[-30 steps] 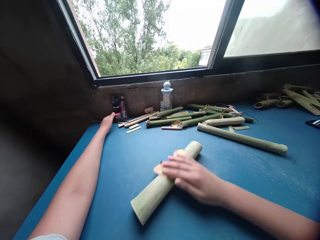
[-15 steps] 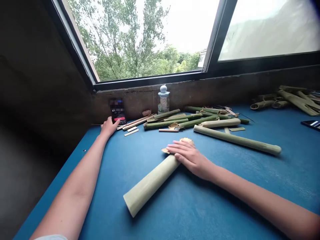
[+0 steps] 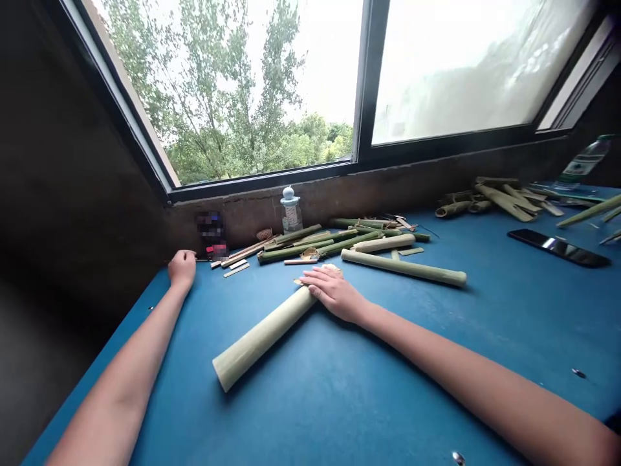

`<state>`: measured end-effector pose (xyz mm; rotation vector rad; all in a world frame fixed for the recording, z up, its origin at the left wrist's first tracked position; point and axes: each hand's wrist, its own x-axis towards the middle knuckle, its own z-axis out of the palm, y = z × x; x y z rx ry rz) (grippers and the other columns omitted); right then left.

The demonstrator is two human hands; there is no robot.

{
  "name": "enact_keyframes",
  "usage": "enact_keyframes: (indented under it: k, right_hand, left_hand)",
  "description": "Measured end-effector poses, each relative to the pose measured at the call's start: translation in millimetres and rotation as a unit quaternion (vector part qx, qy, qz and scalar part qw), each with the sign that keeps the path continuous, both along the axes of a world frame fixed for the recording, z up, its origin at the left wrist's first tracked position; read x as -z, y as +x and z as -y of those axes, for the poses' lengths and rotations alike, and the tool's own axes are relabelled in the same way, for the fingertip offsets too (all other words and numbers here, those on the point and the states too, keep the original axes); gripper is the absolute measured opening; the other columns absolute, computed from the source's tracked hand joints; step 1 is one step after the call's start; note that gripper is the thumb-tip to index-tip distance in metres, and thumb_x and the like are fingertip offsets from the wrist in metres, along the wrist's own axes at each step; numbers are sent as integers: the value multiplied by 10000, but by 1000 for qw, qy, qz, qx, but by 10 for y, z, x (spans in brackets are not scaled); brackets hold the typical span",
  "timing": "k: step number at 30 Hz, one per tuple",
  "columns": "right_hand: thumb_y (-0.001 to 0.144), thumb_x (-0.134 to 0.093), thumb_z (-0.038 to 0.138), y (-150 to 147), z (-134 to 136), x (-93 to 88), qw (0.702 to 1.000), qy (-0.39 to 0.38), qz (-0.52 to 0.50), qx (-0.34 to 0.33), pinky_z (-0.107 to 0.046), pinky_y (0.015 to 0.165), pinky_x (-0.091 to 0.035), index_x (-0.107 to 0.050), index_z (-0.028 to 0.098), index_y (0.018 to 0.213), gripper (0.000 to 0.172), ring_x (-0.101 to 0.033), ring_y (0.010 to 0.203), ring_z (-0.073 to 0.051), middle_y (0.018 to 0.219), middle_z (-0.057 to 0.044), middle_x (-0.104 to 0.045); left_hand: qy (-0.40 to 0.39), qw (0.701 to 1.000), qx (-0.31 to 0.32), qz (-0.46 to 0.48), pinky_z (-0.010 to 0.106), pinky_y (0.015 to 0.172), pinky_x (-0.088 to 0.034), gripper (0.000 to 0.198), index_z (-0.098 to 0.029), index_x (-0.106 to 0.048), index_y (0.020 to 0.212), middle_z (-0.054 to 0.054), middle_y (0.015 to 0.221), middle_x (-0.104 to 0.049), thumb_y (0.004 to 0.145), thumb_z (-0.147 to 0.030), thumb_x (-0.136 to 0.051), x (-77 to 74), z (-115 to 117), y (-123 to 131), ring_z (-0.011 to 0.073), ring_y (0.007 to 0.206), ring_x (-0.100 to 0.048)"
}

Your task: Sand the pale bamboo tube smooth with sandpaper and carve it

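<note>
A thick, pale green bamboo tube (image 3: 259, 340) lies slantwise on the blue table, its cut end toward me. Across its far end rests my right hand (image 3: 332, 292), fingers together and laid over the bamboo, holding it down. Frayed, yellowish fibre (image 3: 334, 269) shows just beyond those fingers. At the table's far left corner my left hand (image 3: 182, 268) is curled closed beside a propped-up phone (image 3: 212, 236). A thin dark edge shows by that hand, but what it holds is hidden.
Green bamboo pieces (image 3: 320, 246) and thin strips (image 3: 236, 268) lie along the wall, near a lidded jar (image 3: 291, 212). A peeled bamboo stick (image 3: 402, 267) lies to the right. Farther right are split bamboo (image 3: 507, 197), a black phone (image 3: 557, 247) and a bottle (image 3: 585, 163).
My left hand has drawn away from the propped phone and curled closed. My right hand stays on the bamboo tube. The view has turned right, bringing the bottle and whole black phone into sight.
</note>
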<state>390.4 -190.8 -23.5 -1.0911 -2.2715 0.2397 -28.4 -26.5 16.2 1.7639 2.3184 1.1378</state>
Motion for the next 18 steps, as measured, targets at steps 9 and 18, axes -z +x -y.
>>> enact_keyframes:
  k: [9, 18]
  right_hand:
    - [1068, -352, 379, 150, -8, 3, 999, -10, 1, -38, -482, 1243, -296, -571, 235, 1431, 448, -411, 1463, -242, 1494, -40, -558]
    - [1070, -344, 361, -165, 433, -121, 999, -25, 12, -30, -621, 1215, -267, -549, 219, 1454, 457, -349, 1497, -322, 1515, -82, -523]
  left_hand:
    - [-312, 872, 287, -246, 319, 804, -466, 612, -292, -649, 1242, 47, 1170, -723, 946, -695, -298, -665, 2064, 623, 282, 1012, -676]
    - [-47, 866, 314, -386, 314, 633, -498, 458, -178, -581, 1329, 97, 1015, -715, 986, -448, -445, 12, 3178, 864, 217, 719, -686]
